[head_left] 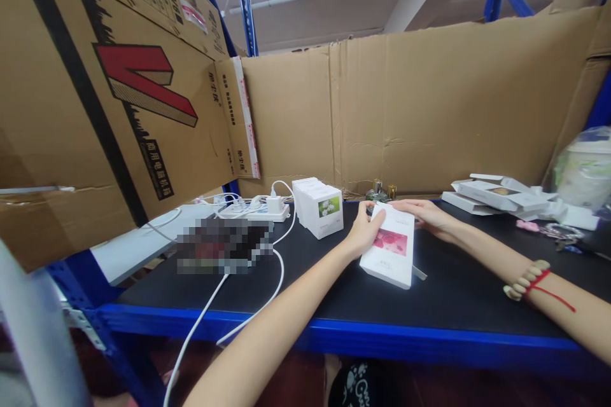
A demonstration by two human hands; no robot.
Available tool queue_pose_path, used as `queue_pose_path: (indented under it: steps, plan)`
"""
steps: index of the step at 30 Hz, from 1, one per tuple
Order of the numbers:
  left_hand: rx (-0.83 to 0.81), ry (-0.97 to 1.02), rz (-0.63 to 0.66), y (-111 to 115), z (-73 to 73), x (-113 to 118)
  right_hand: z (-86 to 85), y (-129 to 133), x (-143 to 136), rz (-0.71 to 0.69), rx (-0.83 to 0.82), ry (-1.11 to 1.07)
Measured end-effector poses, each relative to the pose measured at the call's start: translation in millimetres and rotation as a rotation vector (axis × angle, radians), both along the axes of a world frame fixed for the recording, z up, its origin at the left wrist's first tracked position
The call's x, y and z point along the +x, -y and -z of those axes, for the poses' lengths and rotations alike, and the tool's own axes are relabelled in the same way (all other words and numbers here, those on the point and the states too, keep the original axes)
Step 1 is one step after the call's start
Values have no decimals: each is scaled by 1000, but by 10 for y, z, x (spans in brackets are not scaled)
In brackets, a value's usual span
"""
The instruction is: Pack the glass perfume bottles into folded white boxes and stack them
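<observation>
Two bare hands at one white box (387, 267) with a pink flower picture, held tilted over the black tabletop (470, 296), right of centre, near side. Left hand (363, 229) pinches its left edge, thumb on the printed face, fingers mostly behind. Right hand (426, 213) is at the far right corner, fingers along the far end; grip partly hidden, can't tell if it pinches. Beaded bracelet (527, 281) with red string on right wrist. Thin grey strip (419, 273) shows just right of the box, partly covered. Left of the hands: row of white boxes (329, 216), front one with a green picture. Farther left: power strip (282, 213), white cable (281, 270), pixelated item (224, 247). Far right: piled white cartons (496, 194), pink trinket (527, 226) nearer. Small bottles (378, 189) beyond the hands.
</observation>
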State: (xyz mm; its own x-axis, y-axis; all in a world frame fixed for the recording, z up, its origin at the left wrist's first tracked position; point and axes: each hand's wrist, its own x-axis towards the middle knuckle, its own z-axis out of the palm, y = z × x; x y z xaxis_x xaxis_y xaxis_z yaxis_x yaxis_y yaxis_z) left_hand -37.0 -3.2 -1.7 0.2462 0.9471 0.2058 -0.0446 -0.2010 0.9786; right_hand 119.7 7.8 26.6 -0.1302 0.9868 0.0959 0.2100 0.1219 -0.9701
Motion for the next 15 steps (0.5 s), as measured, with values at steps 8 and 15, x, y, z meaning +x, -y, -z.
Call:
queue_pose_path:
  steps: [8,15]
  plan:
    - [20,-38,80,-44,37,12,-28,35,3,-59,-89,40]
    - [-77,2,91,7,3,9,-21,9,25,-82,-133,54]
